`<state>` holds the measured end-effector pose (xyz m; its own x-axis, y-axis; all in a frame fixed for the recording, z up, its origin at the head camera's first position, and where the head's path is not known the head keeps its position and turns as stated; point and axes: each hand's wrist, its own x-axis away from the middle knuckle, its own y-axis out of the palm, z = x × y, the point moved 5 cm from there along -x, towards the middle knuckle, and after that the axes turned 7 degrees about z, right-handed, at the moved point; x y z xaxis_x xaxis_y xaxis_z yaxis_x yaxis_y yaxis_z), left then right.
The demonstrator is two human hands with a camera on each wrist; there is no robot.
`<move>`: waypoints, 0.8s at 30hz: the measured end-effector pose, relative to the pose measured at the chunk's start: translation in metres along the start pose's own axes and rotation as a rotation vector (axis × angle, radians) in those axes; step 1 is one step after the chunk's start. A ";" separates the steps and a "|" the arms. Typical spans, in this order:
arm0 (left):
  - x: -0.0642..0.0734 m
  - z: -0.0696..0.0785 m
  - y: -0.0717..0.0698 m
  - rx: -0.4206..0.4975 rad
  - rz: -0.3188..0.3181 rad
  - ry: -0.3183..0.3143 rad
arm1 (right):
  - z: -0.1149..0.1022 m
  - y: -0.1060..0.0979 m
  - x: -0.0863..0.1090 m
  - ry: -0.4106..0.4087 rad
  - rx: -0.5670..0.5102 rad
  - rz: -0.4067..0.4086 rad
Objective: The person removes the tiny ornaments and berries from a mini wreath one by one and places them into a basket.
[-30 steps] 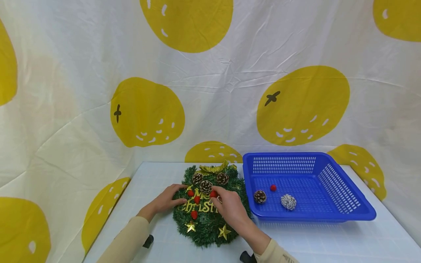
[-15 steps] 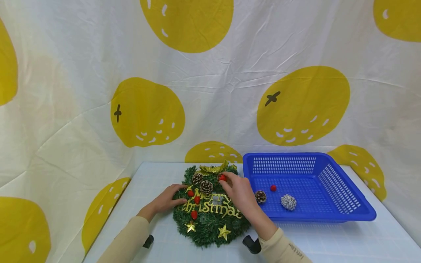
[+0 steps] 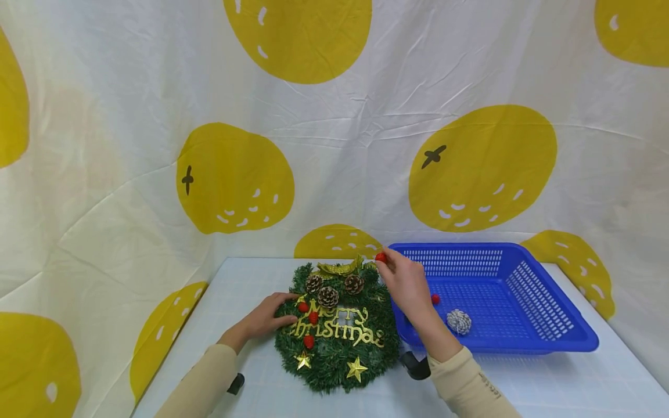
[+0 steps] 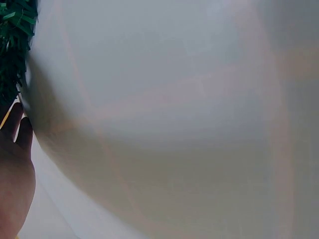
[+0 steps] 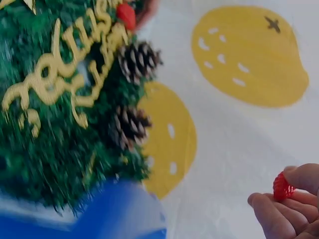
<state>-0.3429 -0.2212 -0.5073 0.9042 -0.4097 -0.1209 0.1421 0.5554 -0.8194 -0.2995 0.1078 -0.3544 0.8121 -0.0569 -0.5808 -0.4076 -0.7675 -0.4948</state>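
Observation:
A green Christmas wreath lies on the table, with gold "Merry Christmas" lettering across its middle. Three brown pinecones sit on its upper part, and three red berries are on its left side. My left hand rests on the wreath's left edge, thumb and fingers spread apart; the left wrist view catches its fingers beside the greenery. My right hand is raised at the wreath's upper right, pinching a textured red berry between thumb and fingers.
To the right stands a blue plastic basket holding a whitened pinecone and a small red ball. Gold stars and a gold bow decorate the wreath. Behind hangs a white curtain printed with yellow fruit.
My right hand, with the red berry, has moved from the wreath's middle up and right to its upper right edge, uncovering the lettering and a pinecone. My left hand has stayed put.

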 end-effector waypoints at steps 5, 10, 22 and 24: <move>0.000 0.001 -0.001 -0.007 0.013 0.023 | 0.011 -0.013 -0.010 0.036 0.035 0.012; 0.000 0.001 -0.001 -0.012 0.013 0.045 | 0.024 -0.023 -0.015 0.068 0.063 0.015; -0.001 -0.003 0.001 -0.005 -0.004 0.013 | 0.053 -0.031 -0.017 0.074 0.141 0.037; -0.001 -0.003 0.001 -0.004 -0.007 0.001 | 0.056 -0.031 -0.016 0.084 0.150 0.024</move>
<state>-0.3450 -0.2223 -0.5098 0.9028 -0.4141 -0.1158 0.1467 0.5499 -0.8223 -0.3235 0.1686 -0.3660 0.8310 -0.1321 -0.5403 -0.4799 -0.6614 -0.5764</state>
